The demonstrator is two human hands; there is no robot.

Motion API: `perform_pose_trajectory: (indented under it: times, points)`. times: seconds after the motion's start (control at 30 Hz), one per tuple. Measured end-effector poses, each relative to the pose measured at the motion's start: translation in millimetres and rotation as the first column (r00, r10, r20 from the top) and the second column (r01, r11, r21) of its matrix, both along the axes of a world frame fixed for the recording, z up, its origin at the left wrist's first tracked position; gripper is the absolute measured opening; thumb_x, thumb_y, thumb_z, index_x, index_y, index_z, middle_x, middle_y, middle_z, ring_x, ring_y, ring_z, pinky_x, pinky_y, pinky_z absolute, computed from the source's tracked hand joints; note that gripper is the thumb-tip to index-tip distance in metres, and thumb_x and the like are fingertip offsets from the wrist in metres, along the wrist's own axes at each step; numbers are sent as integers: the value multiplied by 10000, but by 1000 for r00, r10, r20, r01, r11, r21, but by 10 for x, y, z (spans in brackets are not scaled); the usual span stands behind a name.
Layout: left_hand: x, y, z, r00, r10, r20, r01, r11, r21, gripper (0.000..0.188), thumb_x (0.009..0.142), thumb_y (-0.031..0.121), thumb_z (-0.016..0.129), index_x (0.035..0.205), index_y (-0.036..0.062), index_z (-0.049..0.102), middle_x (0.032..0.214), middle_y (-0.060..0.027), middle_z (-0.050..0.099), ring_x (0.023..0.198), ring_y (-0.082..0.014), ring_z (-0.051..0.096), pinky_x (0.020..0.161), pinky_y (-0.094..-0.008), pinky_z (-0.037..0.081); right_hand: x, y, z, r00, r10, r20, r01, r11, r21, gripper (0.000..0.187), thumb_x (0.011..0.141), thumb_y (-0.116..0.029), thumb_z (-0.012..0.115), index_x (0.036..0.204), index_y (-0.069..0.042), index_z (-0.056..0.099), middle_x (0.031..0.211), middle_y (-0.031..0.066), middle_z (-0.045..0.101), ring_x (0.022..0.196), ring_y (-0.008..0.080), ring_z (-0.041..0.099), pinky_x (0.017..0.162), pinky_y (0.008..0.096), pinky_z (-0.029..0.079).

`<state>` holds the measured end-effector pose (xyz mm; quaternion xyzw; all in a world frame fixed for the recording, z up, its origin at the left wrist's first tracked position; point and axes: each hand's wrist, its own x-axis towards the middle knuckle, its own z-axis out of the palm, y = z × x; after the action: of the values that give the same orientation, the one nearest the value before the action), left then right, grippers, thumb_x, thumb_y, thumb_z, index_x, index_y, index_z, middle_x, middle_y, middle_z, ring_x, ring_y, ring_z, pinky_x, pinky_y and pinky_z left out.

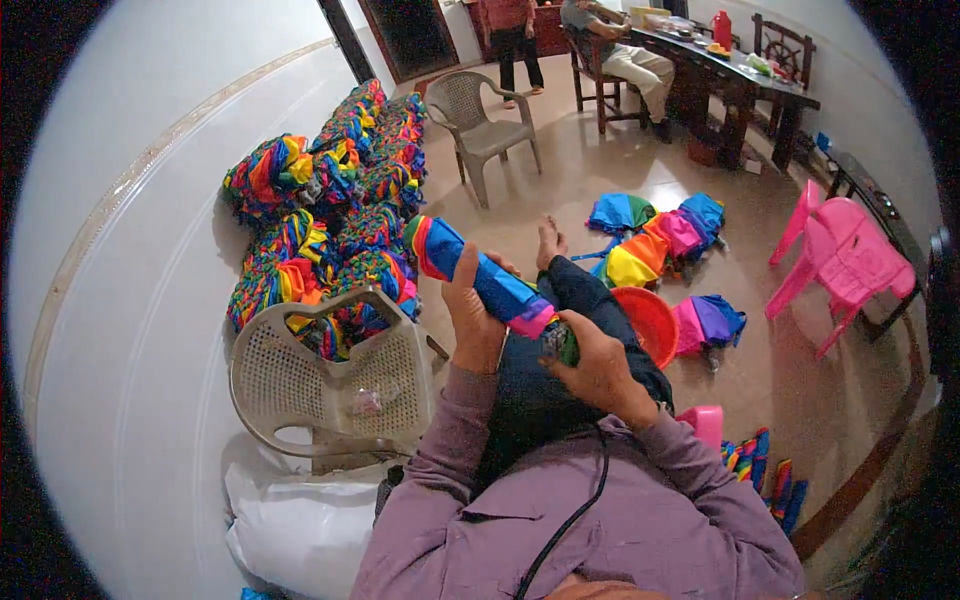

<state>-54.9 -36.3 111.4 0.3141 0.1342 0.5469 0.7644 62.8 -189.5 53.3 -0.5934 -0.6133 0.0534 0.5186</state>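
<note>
A folded rainbow umbrella (480,275), mostly blue with a pink band near its lower end, lies slantwise above my lap. My left hand (475,310) is wrapped round its middle, thumb along the cloth. At the lower right end, my right hand (600,365) pinches the gathered tip, where a bit of clear wrapping or metal shows, too small to make out. Just past my right hand stands a red basin (648,325). Loosely opened umbrellas in orange, yellow, pink and blue (640,258) lie on the floor ahead, with another pink and purple one (708,325) nearer.
Stacked bundles of rainbow umbrellas (370,240) line the left wall. A beige plastic chair (320,380) is by my left arm, another (485,120) farther off. Pink chairs (840,255) stand right. Folded umbrellas (765,470) lie lower right. Two people are near the table (740,70).
</note>
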Motion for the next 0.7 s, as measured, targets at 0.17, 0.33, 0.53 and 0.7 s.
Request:
perform_pose_trajectory:
  times: [0.17, 0.33, 0.53, 0.7]
  points:
    - [29, -57, 34, 1000, 25, -13, -25, 1000, 7, 312, 942, 312, 733, 939, 27, 608, 808, -104, 656, 696, -233, 680, 672, -372, 597, 14, -22, -73, 997, -36, 73, 46, 988, -145, 495, 832, -177, 792, 1238, -20, 555, 894, 170, 682, 823, 254, 695, 716, 430, 543]
    - [25, -64, 19, 999, 10, -53, -7, 999, 44, 303, 942, 291, 735, 998, 32, 589, 824, -96, 649, 708, -225, 686, 666, -376, 605, 85, -37, -23, 979, 133, -155, -152, 981, -119, 382, 858, -197, 776, 1138, -27, 579, 814, 116, 659, 663, 214, 647, 591, 375, 512]
    - [63, -155, 64, 998, -68, 4, 68, 996, 50, 290, 954, 266, 721, 1061, 56, 551, 838, -87, 640, 712, -219, 687, 658, -379, 609, 225, -102, -21, 356, 209, -911, -724, 677, -128, 286, 874, -271, 755, 1021, -66, 620, 791, -10, 615, 661, 114, 577, 589, 266, 459]
    - [38, -56, -5, 996, -85, 8, 85, 996, 26, 267, 956, 227, 717, 1068, 72, 530, 848, -86, 638, 703, -215, 685, 648, -377, 607, 99, -47, 82, 643, 150, -751, -523, 803, -287, 298, 869, -254, 755, 1045, -61, 612, 782, 42, 643, 664, 168, 632, 591, 313, 486]
